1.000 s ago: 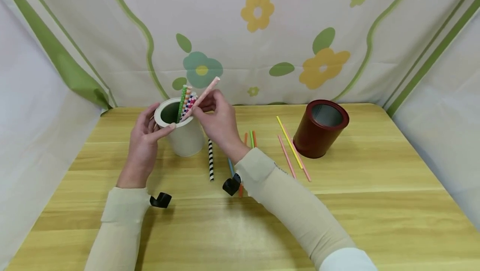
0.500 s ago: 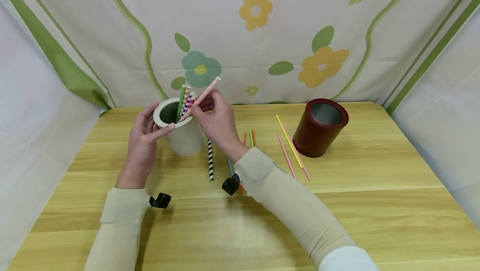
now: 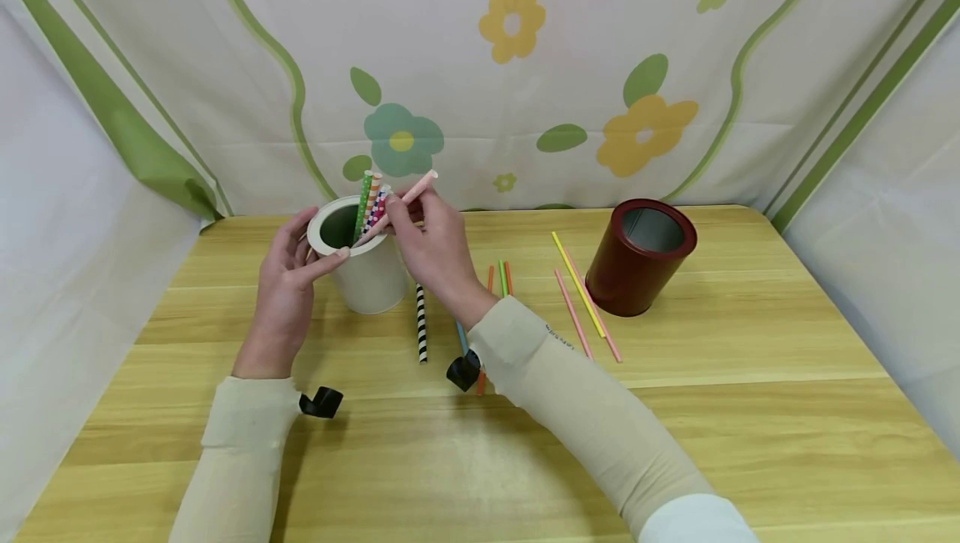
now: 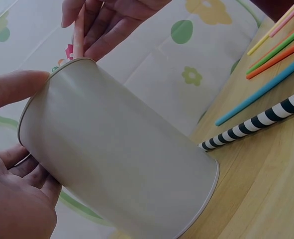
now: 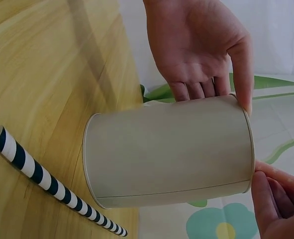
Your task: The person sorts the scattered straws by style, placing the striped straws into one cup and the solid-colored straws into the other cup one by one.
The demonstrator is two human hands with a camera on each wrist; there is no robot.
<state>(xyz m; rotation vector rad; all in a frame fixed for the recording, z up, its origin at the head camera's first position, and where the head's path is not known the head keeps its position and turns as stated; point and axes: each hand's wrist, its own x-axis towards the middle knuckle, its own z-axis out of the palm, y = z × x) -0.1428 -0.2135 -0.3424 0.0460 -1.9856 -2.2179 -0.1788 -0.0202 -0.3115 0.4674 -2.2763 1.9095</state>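
Wooden tabletop (image 3: 465, 468) below, the left hand (image 3: 288, 276) grips the white can (image 3: 371, 283) from nine o'clock; the right hand (image 3: 437, 247) pinches a pink straw (image 3: 414, 193), whose slant could snag the patterned straws (image 3: 371, 197).

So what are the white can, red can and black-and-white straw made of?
White can: probably painted metal, smooth and fairly dull; a thin seam runs along its side.
Red can: likely metal too, with shinier paint; its inside looks silvery grey.
Black-and-white straw: maybe paper, maybe plastic; it's a smooth, hollow tube, but looks alone can't settle it.
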